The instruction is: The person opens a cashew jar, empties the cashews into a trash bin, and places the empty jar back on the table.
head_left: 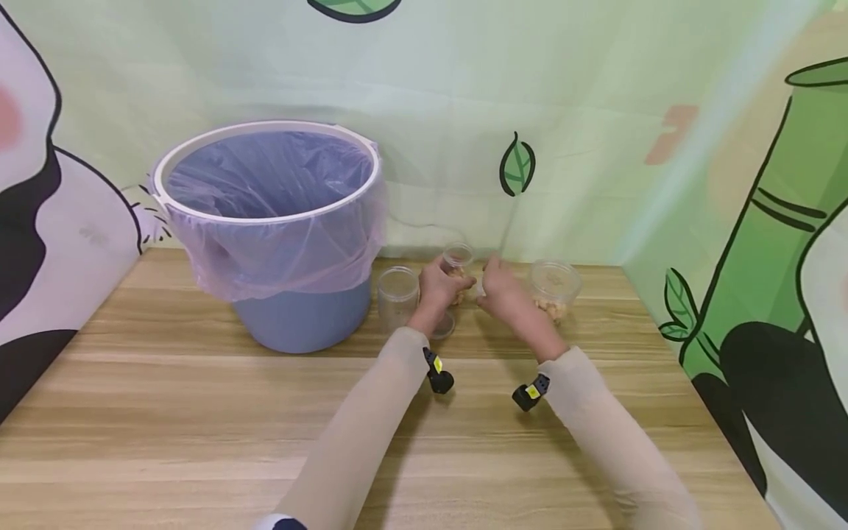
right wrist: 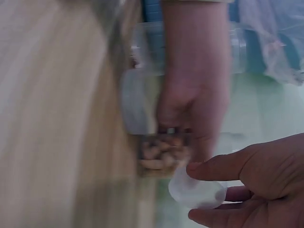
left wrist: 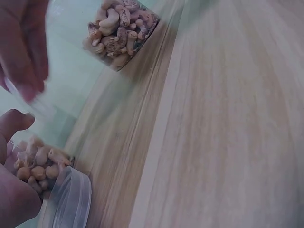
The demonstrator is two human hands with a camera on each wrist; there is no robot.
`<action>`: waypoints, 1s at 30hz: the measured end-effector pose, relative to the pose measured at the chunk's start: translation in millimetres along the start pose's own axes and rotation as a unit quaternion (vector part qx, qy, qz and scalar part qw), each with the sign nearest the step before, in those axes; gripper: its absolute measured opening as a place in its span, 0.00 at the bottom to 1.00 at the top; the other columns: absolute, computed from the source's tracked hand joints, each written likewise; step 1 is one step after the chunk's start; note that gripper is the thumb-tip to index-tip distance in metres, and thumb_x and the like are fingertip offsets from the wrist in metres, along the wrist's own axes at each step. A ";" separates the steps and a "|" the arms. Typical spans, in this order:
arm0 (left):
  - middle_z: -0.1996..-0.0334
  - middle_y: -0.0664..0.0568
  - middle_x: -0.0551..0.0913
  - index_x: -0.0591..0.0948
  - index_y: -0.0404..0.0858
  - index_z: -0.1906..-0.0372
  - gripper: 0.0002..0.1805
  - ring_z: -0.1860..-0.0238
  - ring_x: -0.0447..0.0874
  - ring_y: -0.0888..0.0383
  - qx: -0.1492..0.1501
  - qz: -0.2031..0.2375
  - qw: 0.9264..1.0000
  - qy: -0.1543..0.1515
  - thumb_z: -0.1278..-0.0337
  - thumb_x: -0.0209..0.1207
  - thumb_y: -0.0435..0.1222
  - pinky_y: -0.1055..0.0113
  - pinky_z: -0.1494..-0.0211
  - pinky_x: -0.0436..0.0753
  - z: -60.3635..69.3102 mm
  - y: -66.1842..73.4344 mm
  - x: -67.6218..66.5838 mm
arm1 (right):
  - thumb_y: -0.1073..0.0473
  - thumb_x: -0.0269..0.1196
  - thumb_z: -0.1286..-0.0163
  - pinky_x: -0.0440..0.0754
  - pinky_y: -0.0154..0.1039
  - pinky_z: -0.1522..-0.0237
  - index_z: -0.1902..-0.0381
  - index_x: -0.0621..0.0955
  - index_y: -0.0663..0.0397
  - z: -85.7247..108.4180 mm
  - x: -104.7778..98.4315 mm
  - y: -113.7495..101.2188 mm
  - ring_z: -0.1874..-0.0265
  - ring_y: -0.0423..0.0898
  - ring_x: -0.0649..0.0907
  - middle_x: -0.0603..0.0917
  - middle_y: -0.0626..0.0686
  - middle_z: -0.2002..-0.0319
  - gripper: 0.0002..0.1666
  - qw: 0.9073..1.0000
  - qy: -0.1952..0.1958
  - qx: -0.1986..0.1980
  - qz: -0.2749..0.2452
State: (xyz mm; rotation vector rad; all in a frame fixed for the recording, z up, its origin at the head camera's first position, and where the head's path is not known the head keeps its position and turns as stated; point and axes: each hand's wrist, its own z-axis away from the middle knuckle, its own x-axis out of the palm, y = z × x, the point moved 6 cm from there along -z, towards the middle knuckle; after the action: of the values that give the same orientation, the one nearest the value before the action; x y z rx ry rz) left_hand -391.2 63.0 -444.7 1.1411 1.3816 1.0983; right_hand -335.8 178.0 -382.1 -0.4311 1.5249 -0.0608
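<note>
My left hand (head_left: 439,288) grips a small clear jar (head_left: 458,255) of nuts, which stands uncapped on the table. Thumb and fingers of my right hand (right wrist: 261,178) pinch a translucent white round piece (right wrist: 197,190), just beside that jar; its exact kind is unclear. In the left wrist view, cashews (left wrist: 121,28) fill the lower part of a second clear jar (head_left: 555,281), to the right of my right hand. A clear lid (left wrist: 71,199) lies on the table close to my left hand. Left of that hand stands another clear jar (head_left: 398,294), apparently with nothing in it.
A large blue bin (head_left: 301,316) lined with a pinkish plastic bag (head_left: 285,250) stands at the back left of the wooden table (head_left: 199,427). Right behind the jars hangs a printed green backdrop (head_left: 437,147), which also covers the sides.
</note>
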 end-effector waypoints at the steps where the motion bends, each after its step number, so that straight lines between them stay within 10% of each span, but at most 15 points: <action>1: 0.59 0.42 0.88 0.85 0.34 0.51 0.25 0.65 0.84 0.55 -0.001 -0.007 1.000 0.004 0.60 0.78 0.28 0.66 0.62 0.84 -0.6 -0.4 0.0 | 0.68 0.68 0.35 0.79 0.55 0.43 0.39 0.62 0.81 -1.9 5.0 1.9 0.45 0.66 0.78 0.74 0.75 0.46 0.35 1.000 -0.009 0.004 0.001; 14: 0.54 0.38 0.87 0.83 0.32 0.48 0.28 0.55 0.86 0.48 -0.002 -0.010 1.000 0.019 0.60 0.78 0.28 0.60 0.50 0.85 -2.6 -1.4 0.2 | 0.61 0.71 0.35 0.82 0.52 0.47 0.31 0.59 0.83 -0.7 30.5 20.8 0.50 0.62 0.82 0.79 0.74 0.45 0.47 0.997 -0.051 0.062 -0.014; 22: 0.55 0.38 0.87 0.84 0.32 0.50 0.26 0.55 0.86 0.49 0.000 -0.016 1.000 0.016 0.59 0.78 0.28 0.60 0.50 0.84 -3.6 -5.3 -1.0 | 0.62 0.71 0.37 0.82 0.51 0.54 0.50 0.78 0.74 -8.9 35.4 26.9 0.60 0.57 0.82 0.84 0.66 0.57 0.24 0.998 -0.050 0.035 0.017; 30: 0.54 0.38 0.88 0.84 0.32 0.48 0.28 0.54 0.87 0.48 0.003 -0.043 0.999 0.020 0.60 0.79 0.31 0.60 0.47 0.84 -4.6 -2.5 -0.8 | 0.56 0.72 0.36 0.80 0.53 0.49 0.54 0.79 0.72 -15.7 37.1 32.4 0.55 0.60 0.81 0.83 0.66 0.56 0.24 0.996 -0.073 0.046 0.016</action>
State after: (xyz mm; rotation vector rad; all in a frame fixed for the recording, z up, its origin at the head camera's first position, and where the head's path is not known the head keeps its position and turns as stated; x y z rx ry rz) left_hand -395.9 61.7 -446.6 1.0589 1.4519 1.0607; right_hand -356.1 193.0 -427.2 -0.3296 1.3795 -0.0723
